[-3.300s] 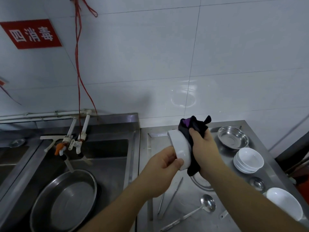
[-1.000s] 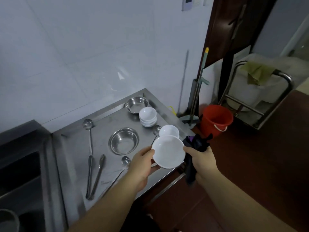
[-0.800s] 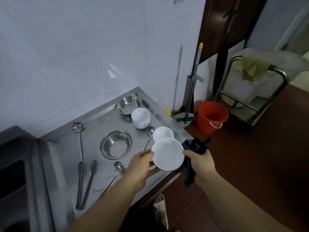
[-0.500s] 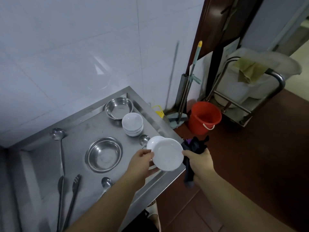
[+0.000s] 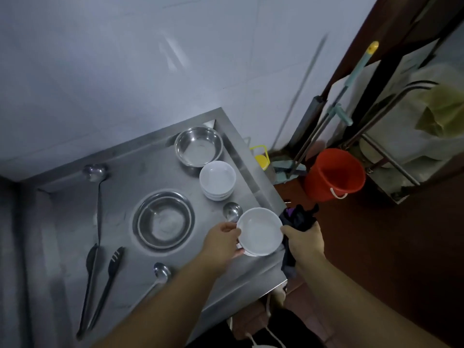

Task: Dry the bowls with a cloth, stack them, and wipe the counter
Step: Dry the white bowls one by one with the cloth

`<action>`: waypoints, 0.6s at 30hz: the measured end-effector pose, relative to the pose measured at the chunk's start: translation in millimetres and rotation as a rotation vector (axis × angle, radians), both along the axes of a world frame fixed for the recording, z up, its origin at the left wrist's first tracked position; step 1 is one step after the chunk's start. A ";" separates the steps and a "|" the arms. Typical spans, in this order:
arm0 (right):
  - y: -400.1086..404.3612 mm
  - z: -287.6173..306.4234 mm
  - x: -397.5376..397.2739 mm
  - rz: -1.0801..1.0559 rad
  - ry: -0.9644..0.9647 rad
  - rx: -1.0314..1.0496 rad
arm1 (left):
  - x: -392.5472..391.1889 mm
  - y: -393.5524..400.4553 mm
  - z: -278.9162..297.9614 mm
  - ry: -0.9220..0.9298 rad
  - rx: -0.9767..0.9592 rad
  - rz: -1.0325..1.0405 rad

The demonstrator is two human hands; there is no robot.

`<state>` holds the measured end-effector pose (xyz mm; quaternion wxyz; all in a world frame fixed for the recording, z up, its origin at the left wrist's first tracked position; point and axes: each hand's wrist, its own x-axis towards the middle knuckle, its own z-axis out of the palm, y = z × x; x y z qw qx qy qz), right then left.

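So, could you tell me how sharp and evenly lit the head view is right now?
Head view: dim and bluish overall, with motion blur streaking the wall and mop handle; the white bowl between the left hand and right hand stays fairly readable; wide-angle distortion bends the counter edges; soft glare on the steel bowls.

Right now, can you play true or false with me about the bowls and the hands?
1. The left hand holds a white bowl. True.
2. The right hand holds a yellow sponge. False: it grips a dark cloth.
3. A stack of white bowls sits on the counter. True.
4. The red bucket stands on the counter. False: it is on the floor.
5. The tongs are inside a steel bowl. False: they lie on the counter.
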<state>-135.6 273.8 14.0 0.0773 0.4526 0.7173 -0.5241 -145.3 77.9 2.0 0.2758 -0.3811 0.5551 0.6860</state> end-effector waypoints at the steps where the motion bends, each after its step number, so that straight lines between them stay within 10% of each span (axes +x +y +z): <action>1: 1.6 -4.5 -4.6 0.024 0.001 -0.006 | 0.0 1.2 -4.2 0.002 -0.033 0.002; 18: 38.1 -37.0 -40.7 0.459 -0.003 -0.201 | 20.4 50.8 -29.4 -0.059 -0.339 0.328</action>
